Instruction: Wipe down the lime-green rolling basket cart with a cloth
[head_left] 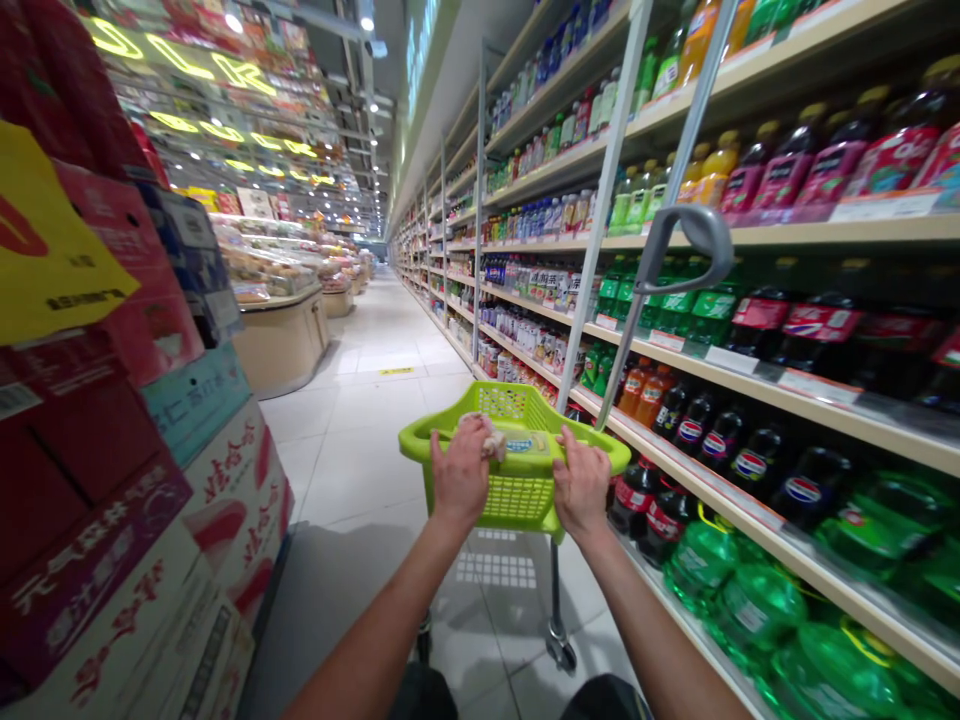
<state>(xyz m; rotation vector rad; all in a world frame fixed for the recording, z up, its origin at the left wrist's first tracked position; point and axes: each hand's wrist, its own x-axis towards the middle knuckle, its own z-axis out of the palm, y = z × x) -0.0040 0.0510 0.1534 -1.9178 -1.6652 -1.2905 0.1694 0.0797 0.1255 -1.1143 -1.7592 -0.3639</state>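
Note:
A lime-green plastic shopping basket (517, 488) on a wheeled frame stands in the aisle in front of me. My left hand (459, 478) is closed over its near rim, with a crumpled light cloth or paper (491, 436) at its fingers. My right hand (580, 487) grips the same rim further right. A packaged item (526, 442) lies inside the basket. The cart's grey pull handle (684, 236) rises on two metal bars above the basket, and neither hand touches it.
Shelves of bottled soft drinks (757, 300) run along the right, close to the basket. Stacked cartons (127, 480) stand on the left. The tiled aisle floor (375, 400) stretches ahead, with display counters (281, 335) at the far left.

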